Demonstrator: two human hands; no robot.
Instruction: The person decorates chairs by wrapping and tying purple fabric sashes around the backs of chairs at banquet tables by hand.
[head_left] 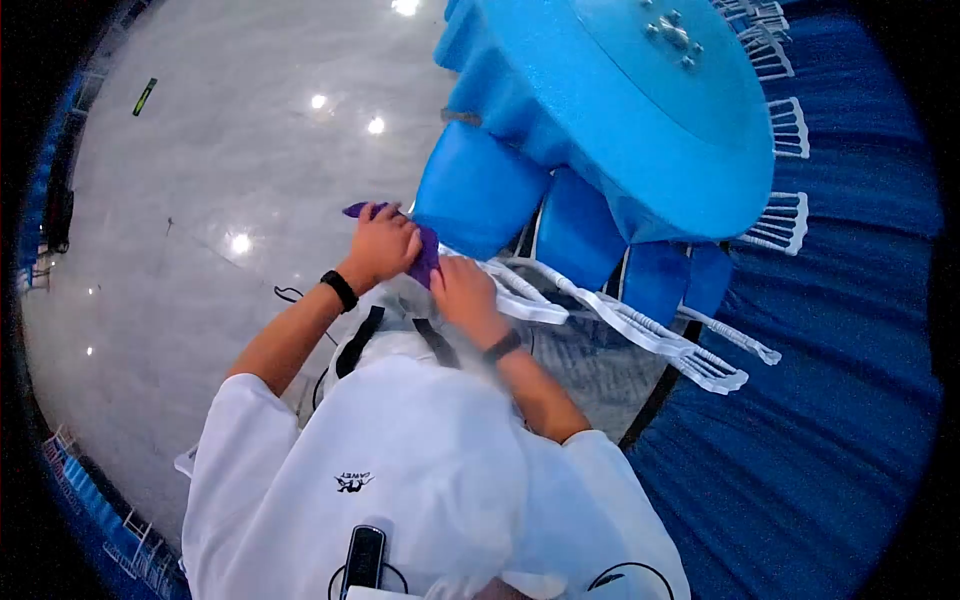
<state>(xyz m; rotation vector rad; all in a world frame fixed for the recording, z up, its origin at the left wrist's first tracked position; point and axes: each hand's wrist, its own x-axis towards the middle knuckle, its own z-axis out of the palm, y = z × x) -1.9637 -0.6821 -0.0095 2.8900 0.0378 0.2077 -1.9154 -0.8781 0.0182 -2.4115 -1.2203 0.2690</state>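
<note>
A purple cloth (425, 257) is held in front of my body. My left hand (383, 243) is closed on its upper part, and one end of it sticks out past the fingers. On the right, my right hand (465, 292) grips the lower end of the cloth, its fingers partly hidden. Just beyond my hands stands a blue chair seat (478, 188). A white chair back (535, 303) lies close to my right hand; I cannot tell whether they touch.
Ahead to the right is a round table (620, 130) under a light blue cloth, with small shiny objects (672, 38) on top. White chairs (785, 222) ring it. Dark blue draped fabric (830, 350) runs along the right. A green-and-black strip (145, 97) lies on the pale shiny floor (250, 170).
</note>
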